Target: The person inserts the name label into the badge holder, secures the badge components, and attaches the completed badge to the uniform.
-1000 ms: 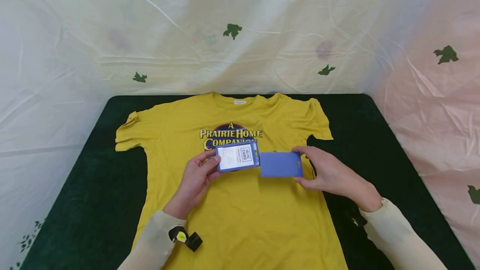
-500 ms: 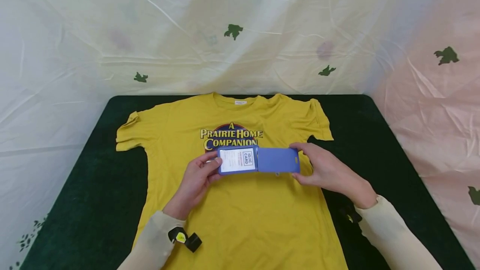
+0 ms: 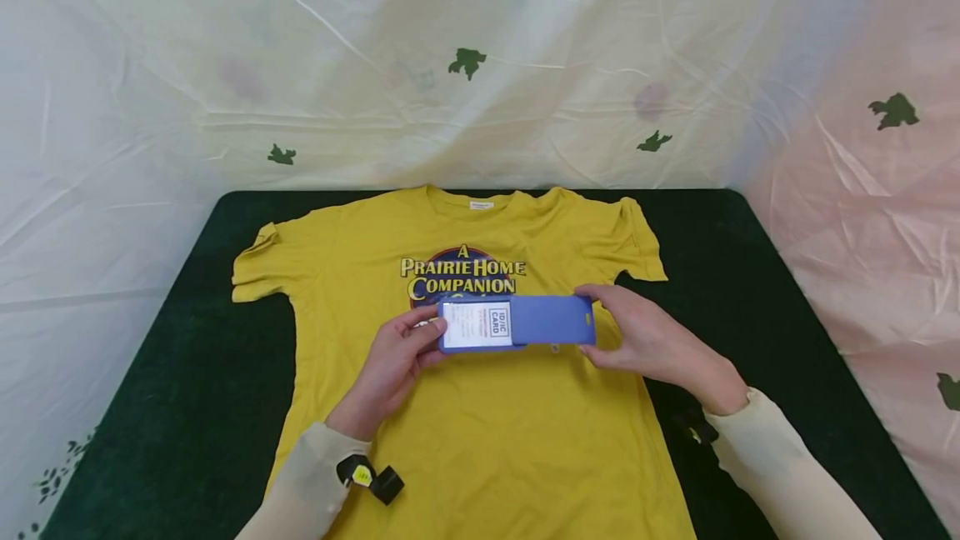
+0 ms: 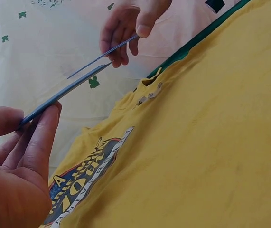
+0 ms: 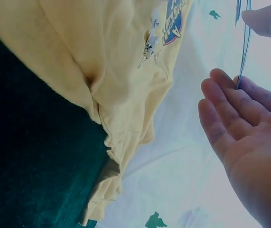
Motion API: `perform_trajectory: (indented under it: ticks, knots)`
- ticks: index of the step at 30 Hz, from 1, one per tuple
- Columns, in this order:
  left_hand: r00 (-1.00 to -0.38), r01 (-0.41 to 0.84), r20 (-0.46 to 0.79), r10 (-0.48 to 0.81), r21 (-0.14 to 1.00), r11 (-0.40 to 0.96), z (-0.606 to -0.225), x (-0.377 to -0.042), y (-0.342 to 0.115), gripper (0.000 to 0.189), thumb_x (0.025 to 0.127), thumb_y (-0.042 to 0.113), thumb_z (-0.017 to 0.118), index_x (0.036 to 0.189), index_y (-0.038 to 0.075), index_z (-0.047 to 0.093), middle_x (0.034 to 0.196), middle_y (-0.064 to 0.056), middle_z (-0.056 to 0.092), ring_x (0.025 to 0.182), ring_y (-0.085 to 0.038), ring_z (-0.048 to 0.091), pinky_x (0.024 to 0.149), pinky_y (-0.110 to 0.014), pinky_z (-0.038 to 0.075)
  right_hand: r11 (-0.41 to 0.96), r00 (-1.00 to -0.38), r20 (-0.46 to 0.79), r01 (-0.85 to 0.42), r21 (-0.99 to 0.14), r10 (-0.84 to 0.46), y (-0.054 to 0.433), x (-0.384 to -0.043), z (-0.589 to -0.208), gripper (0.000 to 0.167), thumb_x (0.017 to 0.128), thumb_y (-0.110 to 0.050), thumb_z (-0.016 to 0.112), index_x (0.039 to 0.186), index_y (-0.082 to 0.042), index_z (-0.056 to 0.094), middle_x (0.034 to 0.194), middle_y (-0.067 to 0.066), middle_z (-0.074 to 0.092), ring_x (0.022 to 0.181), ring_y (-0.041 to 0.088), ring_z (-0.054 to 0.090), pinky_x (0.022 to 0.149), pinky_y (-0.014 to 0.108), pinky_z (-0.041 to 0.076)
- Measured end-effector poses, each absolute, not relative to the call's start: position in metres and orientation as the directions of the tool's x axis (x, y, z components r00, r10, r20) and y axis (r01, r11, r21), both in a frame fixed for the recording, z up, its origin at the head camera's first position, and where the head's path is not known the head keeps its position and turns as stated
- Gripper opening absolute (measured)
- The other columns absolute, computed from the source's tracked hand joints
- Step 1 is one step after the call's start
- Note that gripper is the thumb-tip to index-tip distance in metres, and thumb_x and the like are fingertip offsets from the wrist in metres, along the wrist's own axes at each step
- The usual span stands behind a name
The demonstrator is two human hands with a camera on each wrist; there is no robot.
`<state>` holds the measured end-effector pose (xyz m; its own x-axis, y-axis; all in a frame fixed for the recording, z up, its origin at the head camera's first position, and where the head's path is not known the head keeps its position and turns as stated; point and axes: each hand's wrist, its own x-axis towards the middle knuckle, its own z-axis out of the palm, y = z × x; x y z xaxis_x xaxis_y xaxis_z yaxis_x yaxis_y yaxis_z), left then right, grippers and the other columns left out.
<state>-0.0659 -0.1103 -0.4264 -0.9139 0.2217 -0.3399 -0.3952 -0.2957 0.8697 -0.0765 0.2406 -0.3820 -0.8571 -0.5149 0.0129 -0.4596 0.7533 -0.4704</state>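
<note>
My left hand (image 3: pixel 393 361) pinches the left end of a blue ID card holder (image 3: pixel 457 349) between thumb and fingers. A white insert (image 3: pixel 476 325) printed "ID/IC CARD" shows on its face. My right hand (image 3: pixel 660 344) pinches the right end of a flat blue cover panel (image 3: pixel 551 321) with a small slot, by its two long edges. In the head view the panel overlaps the holder's right end. The left wrist view shows the panel edge-on (image 4: pixel 90 62), nearly parallel to the holder (image 4: pixel 64 92), with a narrow gap between them. Both are held above the yellow T-shirt (image 3: pixel 487 440).
The printed T-shirt lies spread on a dark green table (image 3: pixel 187 373). A small whitish item (image 4: pixel 149 95), its kind unclear, lies on the shirt. Pale sheets (image 3: pixel 337 48) with green leaf-like shapes hang at the back and sides.
The right hand has moved left with the cover panel, from beside the holder to overlapping its right end. The left hand has shifted the holder slightly down and levelled it.
</note>
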Motion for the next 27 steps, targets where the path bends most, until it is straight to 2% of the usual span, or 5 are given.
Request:
perform_trajectory:
  ticks: [15, 27]
  knots:
    - [-0.915, -0.391, -0.337, 0.221, 0.873, -0.290, -0.4276, -0.0657, -0.1100, 0.040, 0.107, 0.007, 0.056, 0.145, -0.003, 0.053, 0.124, -0.018, 0.069, 0.094, -0.019, 0.073, 0.083, -0.031, 0.062, 0.763, -0.857, -0.015, -0.451, -0.464, -0.515, 0.2374, -0.0773, -0.3832, 0.071, 0.084, -0.025, 0.086, 0.142, -0.003, 0.052, 0.137, 0.013, 0.060, 0.117, 0.031, 0.059, 0.104, 0.055, 0.050]
    - [-0.916, -0.389, -0.335, 0.221, 0.877, -0.283, -0.4262, -0.0651, -0.1092, 0.040, 0.107, 0.007, 0.056, 0.145, -0.003, 0.054, 0.124, -0.018, 0.069, 0.094, -0.019, 0.073, 0.084, -0.032, 0.062, 0.764, -0.853, -0.010, -0.462, -0.451, -0.522, 0.2372, -0.0772, -0.3836, 0.071, 0.084, -0.026, 0.087, 0.142, -0.002, 0.052, 0.137, 0.013, 0.060, 0.118, 0.031, 0.059, 0.105, 0.055, 0.050]
